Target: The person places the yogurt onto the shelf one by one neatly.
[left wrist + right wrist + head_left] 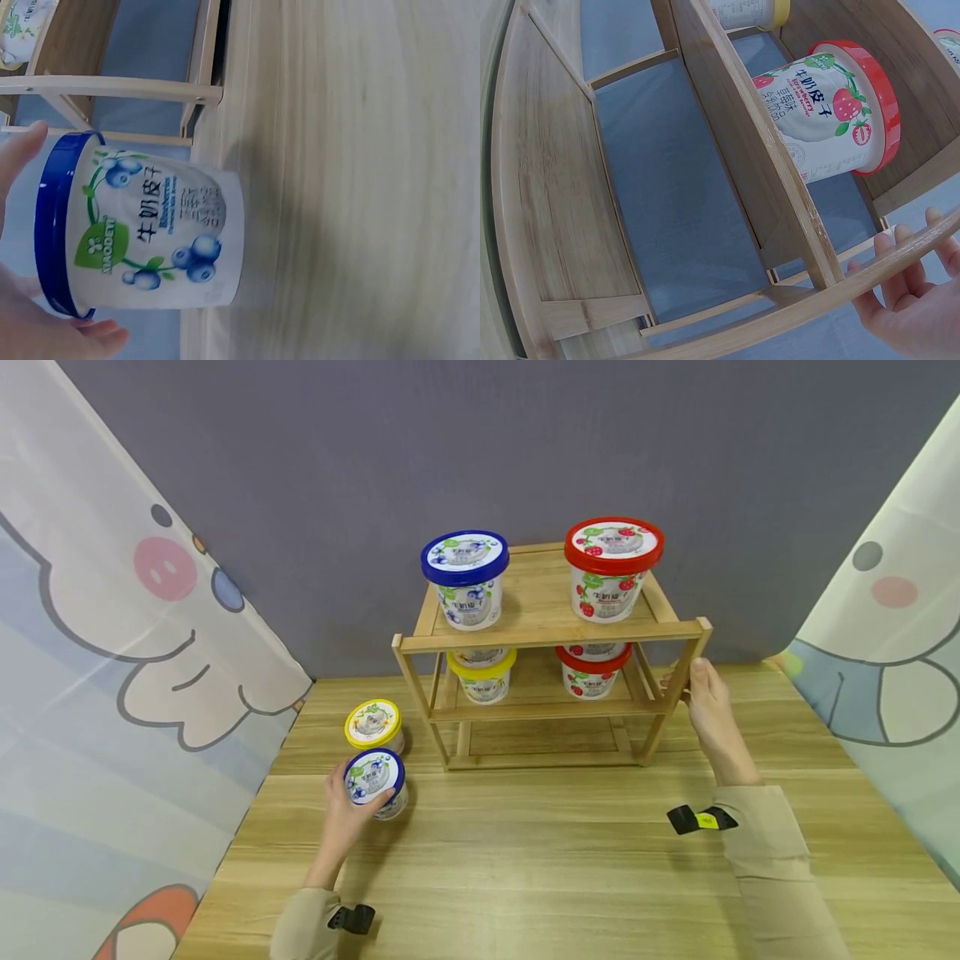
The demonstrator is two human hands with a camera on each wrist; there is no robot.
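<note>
At eight o'clock from the wooden rack (pixel 551 633), the left hand (pixel 347 816) pinches the lid rim of an upright blueberry Maodeyi tub (pixel 375 779) between thumb and fingers; whether its base touches the table (pixel 540 860) I cannot tell. A yellow-lidded tub (pixel 372 723) sits just beyond, at twelve o'clock from it. At the rack's three o'clock, the right hand (pixel 708 703) curls its fingers round the front post.
</note>
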